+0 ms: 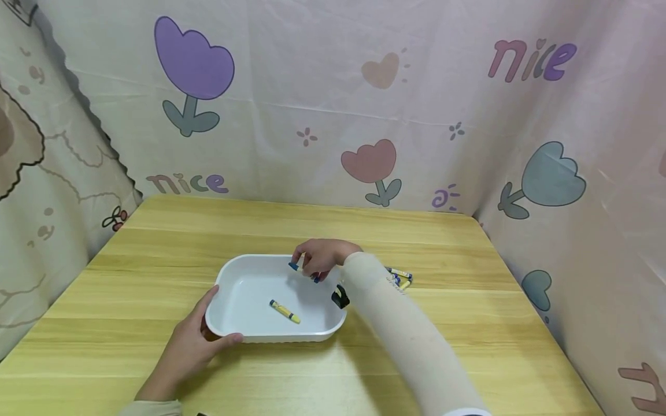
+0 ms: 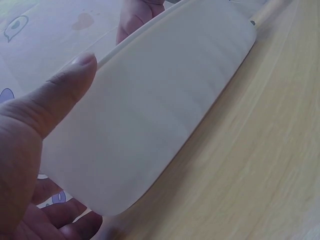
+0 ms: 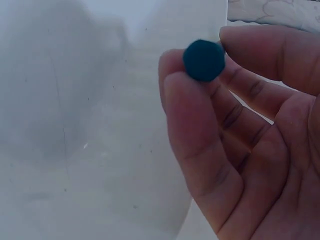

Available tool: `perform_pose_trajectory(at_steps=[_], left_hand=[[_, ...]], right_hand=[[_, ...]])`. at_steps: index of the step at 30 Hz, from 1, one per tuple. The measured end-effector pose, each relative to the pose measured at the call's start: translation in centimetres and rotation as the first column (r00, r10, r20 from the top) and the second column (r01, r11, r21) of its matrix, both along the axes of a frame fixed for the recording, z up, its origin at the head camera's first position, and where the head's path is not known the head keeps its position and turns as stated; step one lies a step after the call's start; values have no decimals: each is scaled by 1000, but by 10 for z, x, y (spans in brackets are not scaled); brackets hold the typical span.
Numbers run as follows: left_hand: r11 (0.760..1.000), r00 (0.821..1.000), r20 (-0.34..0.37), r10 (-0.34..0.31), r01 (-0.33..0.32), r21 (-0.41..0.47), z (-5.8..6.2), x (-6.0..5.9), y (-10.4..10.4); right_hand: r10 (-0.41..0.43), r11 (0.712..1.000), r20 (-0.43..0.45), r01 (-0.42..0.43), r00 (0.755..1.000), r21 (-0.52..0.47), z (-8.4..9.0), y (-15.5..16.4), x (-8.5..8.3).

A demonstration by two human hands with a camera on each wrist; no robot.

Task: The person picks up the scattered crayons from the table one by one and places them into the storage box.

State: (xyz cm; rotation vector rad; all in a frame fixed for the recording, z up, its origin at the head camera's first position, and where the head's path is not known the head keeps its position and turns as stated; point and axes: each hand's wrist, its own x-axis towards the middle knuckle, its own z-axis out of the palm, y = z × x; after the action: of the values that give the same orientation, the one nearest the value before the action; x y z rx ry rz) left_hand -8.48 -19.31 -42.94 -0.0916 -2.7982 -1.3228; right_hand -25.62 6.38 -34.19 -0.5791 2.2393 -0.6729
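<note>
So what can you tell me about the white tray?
The white tray is a smooth, rounded rectangle with low walls, maybe plastic. It sits flat on the wooden table. The left hand grips its near-left corner. A yellow crayon lies inside. The right hand holds a blue crayon over it.

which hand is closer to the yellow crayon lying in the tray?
Right. The right hand hovers over the white tray, above and beyond the yellow crayon, pinching a blue crayon. The left hand grips the tray's near-left corner, farther from it.

trays: 1 | crayons in tray: 1 | crayon held: 1 | hands: 2
</note>
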Motion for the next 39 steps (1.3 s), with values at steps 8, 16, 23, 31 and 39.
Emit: perform_pose_trajectory(at_steps=[8,16,23,31,39], left_hand=[[1000,1000,2,7,-7,-8,0,2,-1],[1000,1000,1,1,-1,-3,-3,1,0],[1000,1000,13,8,-8,3,-4,2,0],[1000,1000,-3,2,-2,5,-3,2,-2],[1000,1000,-8,1,-1,2,0,2,-2]], right_hand=[[-7,999,21,6,1000,45,-4,-7,6],[-22,997,43,19,999,70,-9,-9,11],[-79,995,59,75,995,71,-8,-11,14],[-28,995,-19,30,999,93,1,-5,10],[-27,998,-58,30,998,55,11,12,3]])
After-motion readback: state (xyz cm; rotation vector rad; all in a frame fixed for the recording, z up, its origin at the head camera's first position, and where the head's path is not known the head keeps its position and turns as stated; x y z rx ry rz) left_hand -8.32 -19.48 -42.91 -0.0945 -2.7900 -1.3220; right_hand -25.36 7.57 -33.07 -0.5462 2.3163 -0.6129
